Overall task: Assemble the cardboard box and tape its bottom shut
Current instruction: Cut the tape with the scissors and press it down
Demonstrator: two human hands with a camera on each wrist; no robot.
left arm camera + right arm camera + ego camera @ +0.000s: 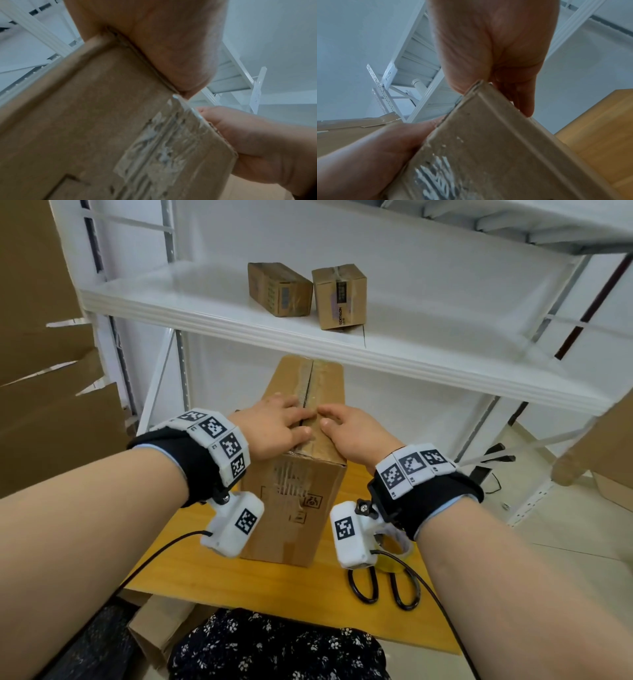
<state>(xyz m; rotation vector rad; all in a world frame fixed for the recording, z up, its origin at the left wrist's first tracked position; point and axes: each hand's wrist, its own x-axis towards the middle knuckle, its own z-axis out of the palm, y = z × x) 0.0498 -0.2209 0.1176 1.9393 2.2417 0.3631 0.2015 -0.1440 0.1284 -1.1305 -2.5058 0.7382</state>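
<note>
Box (301, 474) stands on the counter (239, 580), its flapped face turned up, far end reaching under the white shelf (308, 333). My left hand (277, 426) lies flat on the left flap, fingers (296, 419) straight and close together, tips at the centre seam (308, 386). My right hand (352, 434) sits on the right flap near the corner; its fingers look gently bent and pressing, nothing pinched, thumb tip near the seam. From the right wrist view, my right fingers (524, 102) drape over the box's top edge.

Seam shows a dark gap further out; old tape residue along it. No fresh strip visible.

Step in hand, as I judge it: hold both flaps level and butted. Press evenly, near the seam, so neither flap rides over the other. Then one hand must stay down while the other fetches tape.

Scissors (387, 587) lie on the counter just right of the box; what looks like a tape roll (394, 556) is beside them, mostly hidden by my wrist camera.
</note>
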